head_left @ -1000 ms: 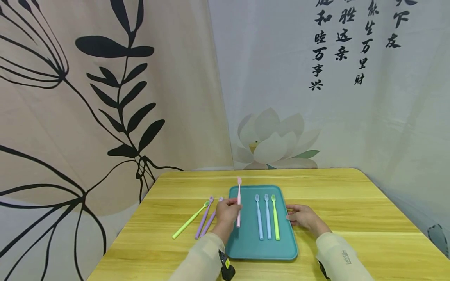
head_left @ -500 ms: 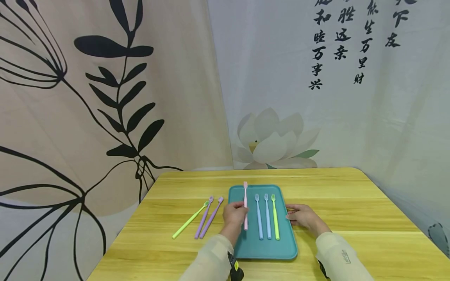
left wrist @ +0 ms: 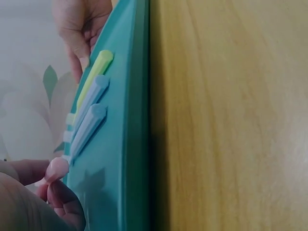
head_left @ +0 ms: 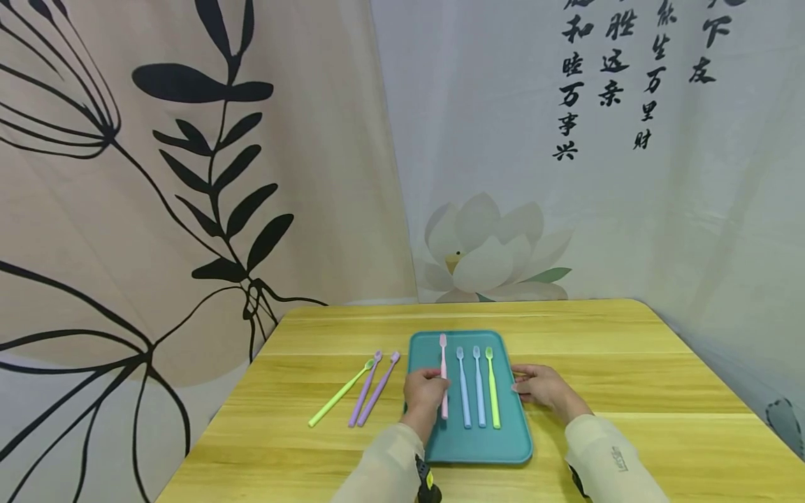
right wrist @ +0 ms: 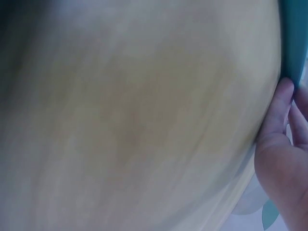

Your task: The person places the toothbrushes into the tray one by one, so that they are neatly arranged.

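Observation:
A pink toothbrush is pinched between thumb and fingers of my left hand, low over the left part of the teal tray. In the left wrist view the pink handle end shows between the fingertips. To its right two blue toothbrushes and a green toothbrush lie side by side on the tray, heads pointing away. My right hand grips the tray's right edge; in the right wrist view its thumb sits against the tray's side.
Left of the tray, a light-green toothbrush and two purple toothbrushes lie slanted on the wooden table. Behind the table hangs a printed cloth with plants, a lotus and writing.
My left hand has carried the pink toothbrush rightward over the tray and lowered it beside the blue ones. Both purple toothbrushes now show fully. The right hand has stayed at the tray edge.

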`<state>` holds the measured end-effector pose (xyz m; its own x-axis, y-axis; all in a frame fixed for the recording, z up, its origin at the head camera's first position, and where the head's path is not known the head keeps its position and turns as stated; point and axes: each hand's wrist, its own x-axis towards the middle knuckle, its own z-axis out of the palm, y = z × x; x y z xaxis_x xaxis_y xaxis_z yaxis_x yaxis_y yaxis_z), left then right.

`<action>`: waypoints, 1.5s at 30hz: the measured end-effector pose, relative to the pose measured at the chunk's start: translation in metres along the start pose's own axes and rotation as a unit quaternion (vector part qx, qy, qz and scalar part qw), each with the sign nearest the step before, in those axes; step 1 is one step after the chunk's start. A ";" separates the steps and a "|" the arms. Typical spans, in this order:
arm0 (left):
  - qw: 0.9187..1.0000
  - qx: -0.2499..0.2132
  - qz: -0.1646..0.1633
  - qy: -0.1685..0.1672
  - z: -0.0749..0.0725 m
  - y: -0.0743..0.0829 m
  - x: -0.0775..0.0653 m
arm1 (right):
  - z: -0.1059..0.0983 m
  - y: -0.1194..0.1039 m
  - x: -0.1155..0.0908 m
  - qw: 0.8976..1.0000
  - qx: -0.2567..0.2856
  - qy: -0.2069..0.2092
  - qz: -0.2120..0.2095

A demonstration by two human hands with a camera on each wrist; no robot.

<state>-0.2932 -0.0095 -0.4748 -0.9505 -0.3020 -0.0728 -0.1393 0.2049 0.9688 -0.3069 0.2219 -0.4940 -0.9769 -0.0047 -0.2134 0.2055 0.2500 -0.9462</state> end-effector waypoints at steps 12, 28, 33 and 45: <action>0.999 0.043 0.028 0.003 0.005 -0.007 -0.002 | 0.001 -0.002 0.000 1.000 0.000 0.000 -0.004; 0.985 0.158 0.064 -0.008 0.006 -0.007 -0.009 | 0.001 0.002 0.002 1.000 0.000 0.000 -0.004; 0.986 0.155 0.058 -0.010 0.007 -0.007 -0.008 | 0.001 0.002 0.003 1.000 -0.002 0.002 0.000; 0.988 0.142 0.065 -0.003 0.005 -0.005 -0.008 | 0.000 0.002 0.003 1.000 -0.016 0.002 0.005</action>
<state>-0.2865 -0.0037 -0.4806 -0.9670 -0.2505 0.0465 -0.0867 0.4953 0.8644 -0.3094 0.2225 -0.4966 -0.9753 0.0021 -0.2208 0.2125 0.2803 -0.9361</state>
